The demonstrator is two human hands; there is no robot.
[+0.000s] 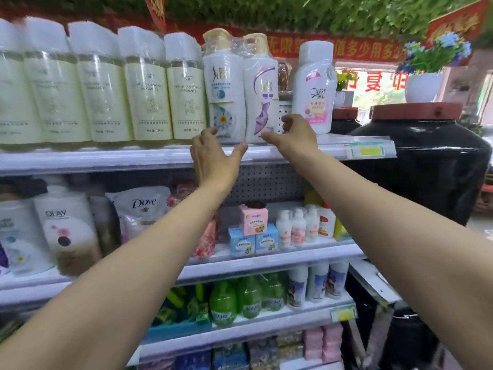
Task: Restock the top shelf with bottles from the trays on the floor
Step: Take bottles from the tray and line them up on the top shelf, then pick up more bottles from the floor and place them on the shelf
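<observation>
Both my arms are up at the white metal top shelf. My left hand sits at the shelf's front edge, below the white shampoo bottle with a teal-and-daisy label and gold cap; fingers spread and relaxed, thumb out to the right, gripping nothing. Fingertips are near that bottle's base, contact unclear. My right hand is just right of the white shampoo bottle with a purple label and gold cap; fingers loosely curled, thumb pointing left at the bottle's lower corner, nothing clamped that I can see. Can't tell if the thumb touches. The two bottles stand upright, side by side and touching, shrink-wrapped in clear film at the necks, on the top shelf between both hands. Left of them: a row of tall pale-yellow bottles with white caps, upright, packed tight. Right, with a gap showing the perforated back panel: a white bottle with a pink label and white cap, upright. A yellow price tag sits in the shelf rail at the far right. Second shelf: a white Olay pump bottle, a white Dove refill pouch, pink and blue small cartons. Third shelf: green bottles. A large black jar with a red lid stands beside the shelving on the right.
</observation>
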